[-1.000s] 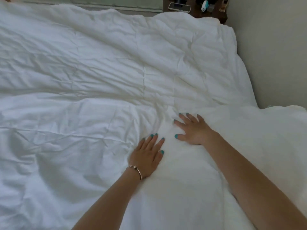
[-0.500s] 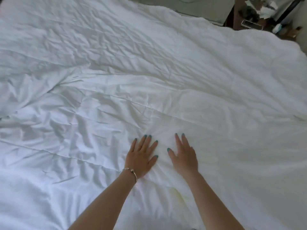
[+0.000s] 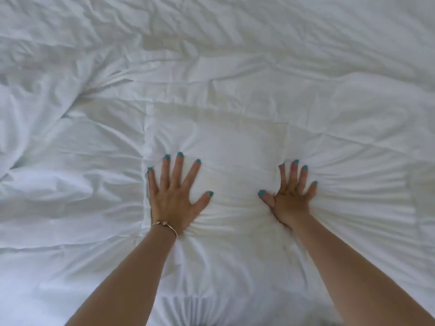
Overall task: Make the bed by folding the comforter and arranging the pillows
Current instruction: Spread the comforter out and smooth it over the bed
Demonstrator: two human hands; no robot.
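Both hands now wider apart vs earlier, L hand (image 3: 175, 198) & R hand (image 3: 292, 198) flat, fingers splayed, on comforter (image 3: 235, 142).

We have one view only, from the head, looking forward and steeply down along both forearms. It sits close over the comforter (image 3: 235, 90), which fills the whole frame, with the left hand (image 3: 175, 203) and right hand (image 3: 290, 203) near the middle.

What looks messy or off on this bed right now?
Only the wrinkles: the white comforter is creased, most heavily at upper left. Both the left hand and right hand press flat on it. Nothing torn or stained.
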